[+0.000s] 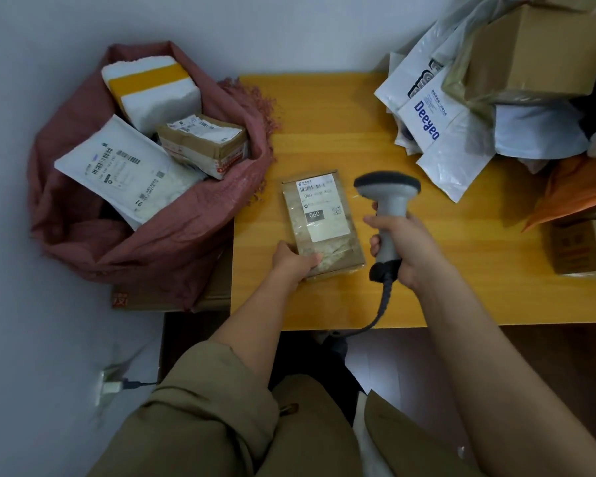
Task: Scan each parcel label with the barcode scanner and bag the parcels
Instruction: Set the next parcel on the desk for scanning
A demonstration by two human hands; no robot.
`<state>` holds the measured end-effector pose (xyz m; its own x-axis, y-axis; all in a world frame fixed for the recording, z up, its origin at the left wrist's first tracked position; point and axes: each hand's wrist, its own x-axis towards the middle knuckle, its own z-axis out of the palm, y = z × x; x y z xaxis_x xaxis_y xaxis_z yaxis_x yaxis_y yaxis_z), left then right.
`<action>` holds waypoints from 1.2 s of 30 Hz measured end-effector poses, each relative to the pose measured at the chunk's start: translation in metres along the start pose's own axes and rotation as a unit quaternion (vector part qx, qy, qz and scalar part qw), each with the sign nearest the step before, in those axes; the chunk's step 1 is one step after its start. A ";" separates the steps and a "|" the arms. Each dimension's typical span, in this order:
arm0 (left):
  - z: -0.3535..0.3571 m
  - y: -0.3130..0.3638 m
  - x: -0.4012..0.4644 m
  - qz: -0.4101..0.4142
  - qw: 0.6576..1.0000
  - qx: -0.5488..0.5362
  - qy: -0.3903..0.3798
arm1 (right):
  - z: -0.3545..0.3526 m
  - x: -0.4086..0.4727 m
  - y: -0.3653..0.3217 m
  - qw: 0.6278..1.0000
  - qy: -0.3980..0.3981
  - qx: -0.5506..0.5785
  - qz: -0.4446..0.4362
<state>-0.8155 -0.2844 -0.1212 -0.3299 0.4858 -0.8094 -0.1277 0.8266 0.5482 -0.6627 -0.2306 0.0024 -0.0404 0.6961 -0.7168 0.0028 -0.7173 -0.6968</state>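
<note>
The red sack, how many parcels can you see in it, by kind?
In the red sack:
White foam box with yellow tape: 1
Brown cardboard box: 1
White padded mailer: 1
Total: 3 visible; any beneath are hidden.

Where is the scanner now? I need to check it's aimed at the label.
In the head view, the scanner is in the right hand, above the table, just right of the parcel.
</note>
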 end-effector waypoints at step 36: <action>-0.254 0.077 -0.007 0.050 0.946 -0.231 0.222 | 0.169 -0.034 -0.020 0.982 -0.149 0.040 -0.105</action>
<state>-1.0606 -0.2965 -0.0197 -0.7094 0.3031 -0.6364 -0.4357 0.5211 0.7339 -0.8305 -0.2451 0.0457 -0.3223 0.7974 -0.5102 -0.1151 -0.5680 -0.8150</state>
